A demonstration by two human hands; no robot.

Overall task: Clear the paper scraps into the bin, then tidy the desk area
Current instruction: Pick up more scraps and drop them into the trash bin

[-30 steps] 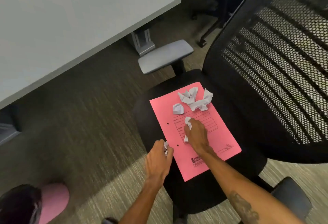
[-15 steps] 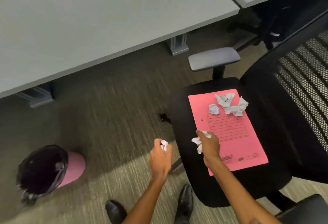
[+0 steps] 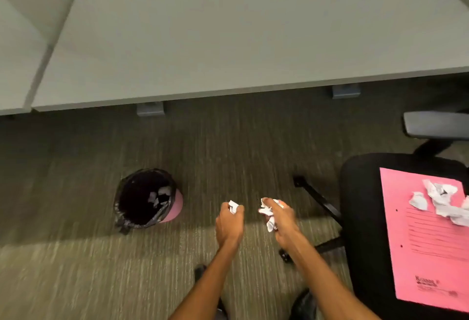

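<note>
- Left hand [image 3: 229,220]: centre of the view, held over the carpet [image 3: 76,256], fingers curled around a small scrap of white paper [image 3: 233,206] that shows at the fingertips.
- Right hand [image 3: 281,219]: just beside the left hand at its 3 o'clock, not touching it, closed on a larger crumpled wad of white paper [image 3: 269,215] that hangs out below the thumb.
- Bin [image 3: 146,199]: pink, lined with a black bag, standing on the carpet at 9 o'clock from the hands and apart from them; a few pale scraps lie inside.
- Office chair [image 3: 360,205]: black seat at 3 o'clock from the hands, at the right edge of the view, with a grey armrest at its 12 o'clock.
- Pink folder [image 3: 426,256]: lying flat on the chair seat.
- Loose paper scraps [image 3: 441,199]: several white crumpled pieces resting on the folder's far end, at 12 o'clock on the sheet.
- Desk [image 3: 228,28]: pale grey top filling the upper part of the view, at 12 o'clock from the hands.
- Shoes [image 3: 303,304]: dark, partly visible between the forearms at 6 o'clock; details are blurred.
</note>
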